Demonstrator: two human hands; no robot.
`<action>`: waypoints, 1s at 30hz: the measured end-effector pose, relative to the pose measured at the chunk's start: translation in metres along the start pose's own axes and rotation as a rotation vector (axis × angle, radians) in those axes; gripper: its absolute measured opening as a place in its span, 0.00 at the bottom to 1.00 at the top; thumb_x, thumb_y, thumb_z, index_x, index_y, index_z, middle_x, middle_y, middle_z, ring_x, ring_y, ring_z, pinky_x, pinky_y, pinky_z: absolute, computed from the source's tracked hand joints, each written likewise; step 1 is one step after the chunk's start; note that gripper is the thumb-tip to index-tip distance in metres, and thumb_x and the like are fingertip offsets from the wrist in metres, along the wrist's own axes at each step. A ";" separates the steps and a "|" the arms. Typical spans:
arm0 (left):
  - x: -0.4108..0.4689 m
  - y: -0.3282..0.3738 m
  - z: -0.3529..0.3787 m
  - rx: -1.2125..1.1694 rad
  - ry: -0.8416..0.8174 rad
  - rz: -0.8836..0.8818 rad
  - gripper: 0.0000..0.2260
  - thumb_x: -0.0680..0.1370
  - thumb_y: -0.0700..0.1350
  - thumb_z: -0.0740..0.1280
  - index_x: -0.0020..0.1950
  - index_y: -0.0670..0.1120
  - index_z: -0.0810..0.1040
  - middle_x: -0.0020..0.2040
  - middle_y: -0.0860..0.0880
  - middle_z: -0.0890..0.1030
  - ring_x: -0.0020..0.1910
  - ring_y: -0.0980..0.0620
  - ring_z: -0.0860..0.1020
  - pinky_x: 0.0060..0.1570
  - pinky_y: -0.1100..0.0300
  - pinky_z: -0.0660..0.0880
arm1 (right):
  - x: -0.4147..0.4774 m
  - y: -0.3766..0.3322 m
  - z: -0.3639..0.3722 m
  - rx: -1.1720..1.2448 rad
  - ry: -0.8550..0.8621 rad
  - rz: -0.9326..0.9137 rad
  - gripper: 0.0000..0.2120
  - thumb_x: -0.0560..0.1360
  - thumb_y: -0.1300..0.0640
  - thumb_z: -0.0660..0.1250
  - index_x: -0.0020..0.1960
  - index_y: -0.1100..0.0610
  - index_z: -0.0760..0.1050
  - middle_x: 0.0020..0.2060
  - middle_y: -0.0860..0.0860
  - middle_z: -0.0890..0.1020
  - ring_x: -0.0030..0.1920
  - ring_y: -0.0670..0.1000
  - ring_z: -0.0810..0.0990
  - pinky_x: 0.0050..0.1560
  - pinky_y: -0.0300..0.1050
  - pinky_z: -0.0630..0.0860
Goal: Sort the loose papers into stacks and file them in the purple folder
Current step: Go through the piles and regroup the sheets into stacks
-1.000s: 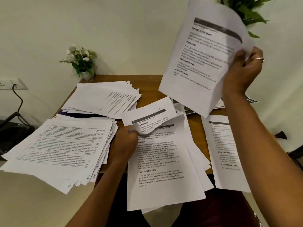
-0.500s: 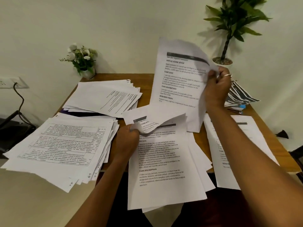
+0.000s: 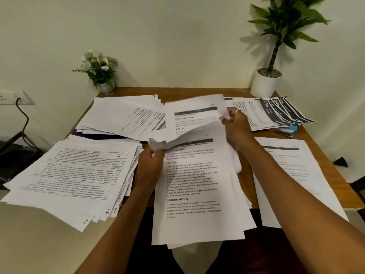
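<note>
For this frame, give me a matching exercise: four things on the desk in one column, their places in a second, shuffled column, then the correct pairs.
Things:
1. flower pot
2. tall green plant
3. table-printed stack
4. dark-banner sheets

Places:
A. far right corner of the desk
B. near left, hanging over the desk edge
C. far left corner of the desk
D. right side, just in front of the white pot

Pairs: 1-C, 2-A, 3-B, 4-D
</note>
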State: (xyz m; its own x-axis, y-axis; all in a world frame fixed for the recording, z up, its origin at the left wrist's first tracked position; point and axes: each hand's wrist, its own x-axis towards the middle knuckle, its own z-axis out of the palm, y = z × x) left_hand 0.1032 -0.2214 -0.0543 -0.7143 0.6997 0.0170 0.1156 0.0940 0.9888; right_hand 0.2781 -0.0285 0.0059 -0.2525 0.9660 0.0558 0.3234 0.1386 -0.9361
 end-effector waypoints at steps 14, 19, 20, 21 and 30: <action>0.011 -0.005 -0.003 -0.007 0.073 -0.075 0.07 0.82 0.47 0.65 0.55 0.46 0.79 0.48 0.50 0.84 0.45 0.51 0.84 0.42 0.55 0.81 | -0.015 0.017 0.008 -0.280 -0.394 0.140 0.08 0.80 0.54 0.69 0.58 0.53 0.76 0.50 0.48 0.83 0.49 0.51 0.82 0.46 0.48 0.82; 0.011 -0.005 -0.004 0.072 0.039 -0.036 0.06 0.82 0.47 0.66 0.58 0.47 0.76 0.49 0.54 0.82 0.47 0.55 0.83 0.39 0.64 0.77 | -0.027 0.018 0.001 -0.242 -0.554 0.117 0.13 0.78 0.50 0.71 0.62 0.49 0.81 0.53 0.46 0.86 0.51 0.50 0.85 0.55 0.54 0.83; 0.010 -0.003 -0.005 0.074 0.041 -0.035 0.06 0.82 0.46 0.66 0.58 0.47 0.76 0.49 0.55 0.82 0.46 0.56 0.82 0.38 0.66 0.76 | -0.028 0.016 -0.002 -0.267 -0.561 0.110 0.13 0.79 0.50 0.70 0.63 0.49 0.80 0.56 0.47 0.85 0.53 0.50 0.84 0.56 0.54 0.82; 0.010 -0.002 -0.005 0.074 0.044 -0.037 0.06 0.82 0.46 0.66 0.58 0.48 0.76 0.48 0.56 0.82 0.46 0.57 0.82 0.37 0.68 0.75 | -0.027 0.015 -0.004 -0.310 -0.569 0.101 0.15 0.80 0.50 0.69 0.65 0.49 0.79 0.58 0.48 0.84 0.54 0.50 0.83 0.55 0.52 0.82; 0.009 -0.003 -0.003 0.147 0.040 0.027 0.20 0.79 0.43 0.71 0.70 0.47 0.70 0.58 0.55 0.74 0.55 0.56 0.74 0.49 0.69 0.70 | -0.053 0.013 0.005 -0.063 -0.616 0.185 0.06 0.81 0.50 0.67 0.58 0.46 0.76 0.52 0.47 0.84 0.52 0.50 0.83 0.54 0.48 0.81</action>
State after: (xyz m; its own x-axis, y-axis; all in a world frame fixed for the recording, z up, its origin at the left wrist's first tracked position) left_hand 0.0948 -0.2174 -0.0568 -0.7362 0.6747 0.0522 0.2328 0.1801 0.9557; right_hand 0.2908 -0.0793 -0.0112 -0.6587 0.6753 -0.3317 0.4600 0.0127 -0.8878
